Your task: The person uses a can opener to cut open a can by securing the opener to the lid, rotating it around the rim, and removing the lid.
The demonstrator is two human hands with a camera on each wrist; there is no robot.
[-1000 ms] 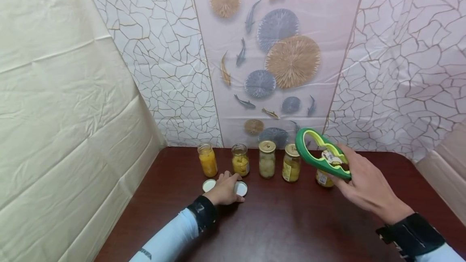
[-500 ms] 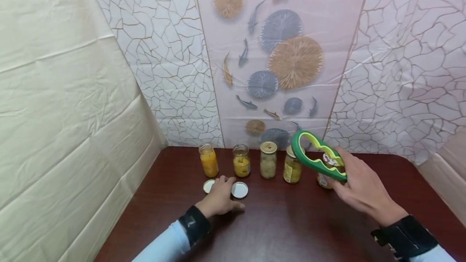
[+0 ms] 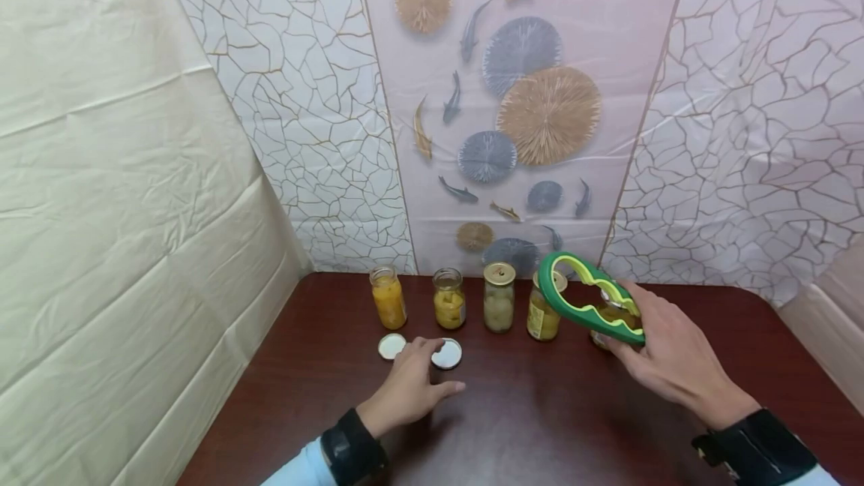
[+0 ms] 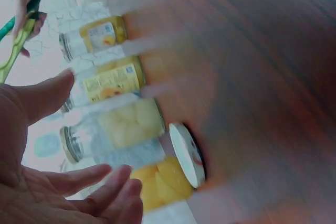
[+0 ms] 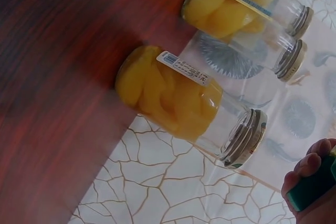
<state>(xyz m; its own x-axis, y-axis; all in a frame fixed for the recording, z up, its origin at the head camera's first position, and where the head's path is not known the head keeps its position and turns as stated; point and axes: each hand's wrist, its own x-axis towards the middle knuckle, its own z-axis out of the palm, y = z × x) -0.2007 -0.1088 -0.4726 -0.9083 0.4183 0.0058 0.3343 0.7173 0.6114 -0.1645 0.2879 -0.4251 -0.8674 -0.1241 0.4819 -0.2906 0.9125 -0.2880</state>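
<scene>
My left hand (image 3: 408,390) hovers low over the table with fingers spread, nothing in its grasp. Its fingertips are close to two upturned lids, a left lid (image 3: 390,346) and a right lid (image 3: 448,353). In the left wrist view one lid (image 4: 184,155) lies beyond the fingertips. My right hand (image 3: 677,355) grips a green jar opener (image 3: 548,287) with a scalloped lime inner edge, holding it raised at the right. Behind the opener stands a lidded jar of yellow fruit, partly hidden; the right wrist view shows this jar (image 5: 168,95) upright, apart from the opener.
Along the back of the dark red table (image 3: 540,411) stand an open orange jar (image 3: 388,304), an open jar of yellow pieces (image 3: 449,309), a lidded jar of pale fruit (image 3: 499,307) and a lidded yellow jar (image 3: 542,321). A patterned curtain (image 3: 337,133) hangs behind.
My left hand has drawn back toward me from the right lid, uncovering both lids more. The jar opener in my right hand has shifted slightly left and lower.
</scene>
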